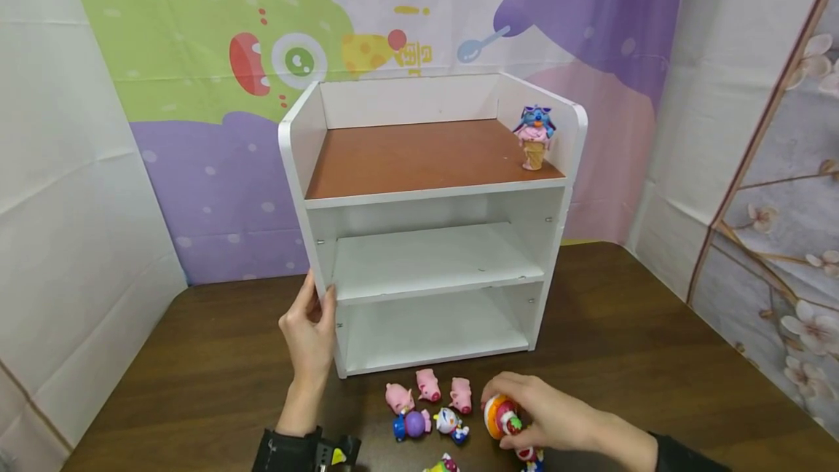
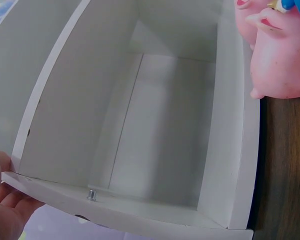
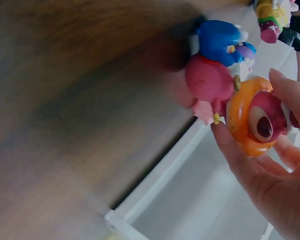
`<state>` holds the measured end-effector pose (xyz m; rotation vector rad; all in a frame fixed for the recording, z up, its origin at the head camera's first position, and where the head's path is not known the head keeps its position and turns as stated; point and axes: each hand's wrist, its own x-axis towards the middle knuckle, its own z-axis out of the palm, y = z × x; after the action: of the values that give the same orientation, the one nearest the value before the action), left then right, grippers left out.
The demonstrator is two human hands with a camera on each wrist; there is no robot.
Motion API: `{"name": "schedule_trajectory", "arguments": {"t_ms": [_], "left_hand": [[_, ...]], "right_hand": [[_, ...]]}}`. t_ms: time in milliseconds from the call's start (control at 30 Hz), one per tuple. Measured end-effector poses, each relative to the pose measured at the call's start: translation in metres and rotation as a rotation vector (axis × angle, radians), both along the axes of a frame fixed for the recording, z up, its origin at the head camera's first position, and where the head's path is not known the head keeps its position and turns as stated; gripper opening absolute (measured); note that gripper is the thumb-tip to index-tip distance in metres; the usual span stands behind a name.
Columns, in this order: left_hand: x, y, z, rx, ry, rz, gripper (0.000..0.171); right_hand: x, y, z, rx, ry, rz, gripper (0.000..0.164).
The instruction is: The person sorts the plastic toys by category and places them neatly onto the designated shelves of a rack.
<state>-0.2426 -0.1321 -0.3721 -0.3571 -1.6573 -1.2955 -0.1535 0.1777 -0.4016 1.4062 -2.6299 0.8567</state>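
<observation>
A cartoon-printed backdrop (image 1: pixel 223 195) hangs behind the dark wood bench (image 1: pixel 197 355), on which stands a white shelf unit (image 1: pixel 393 159) with a brown top board. The left hand (image 1: pixel 311 333) grips the unit's left side panel, thumb at the front edge and fingers around the outside. The right hand (image 1: pixel 550 414) holds an orange-ringed figure (image 1: pixel 501 417) between thumb and fingers, in front of the unit's right end; whether it touches the bench I cannot tell. An ice-cream-cone figure (image 1: pixel 534 140) stands at the right of the brown top. Smaller ones lie before the unit: three pink pigs (image 1: pixel 428 384) in a row, then, nearer the viewer, a blue-and-purple figure (image 1: pixel 413 425) beside a white-and-blue figure (image 1: pixel 450 425). A red-and-blue figure (image 3: pixel 210 77) lies just beside the held one.
</observation>
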Motion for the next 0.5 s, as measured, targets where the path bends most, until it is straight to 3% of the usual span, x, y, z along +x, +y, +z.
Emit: {"name": "schedule_trajectory", "arguments": {"t_ms": [233, 500], "left_hand": [[0.001, -0.001, 0.001, 0.002, 0.002, -0.009, 0.042], [0.002, 0.000, 0.001, 0.001, -0.004, -0.001, 0.042]], "right_hand": [[-0.006, 0.001, -0.009, -0.043, 0.034, -0.025, 0.042], [-0.006, 0.005, -0.018, -0.007, -0.052, -0.041, 0.043]]}}
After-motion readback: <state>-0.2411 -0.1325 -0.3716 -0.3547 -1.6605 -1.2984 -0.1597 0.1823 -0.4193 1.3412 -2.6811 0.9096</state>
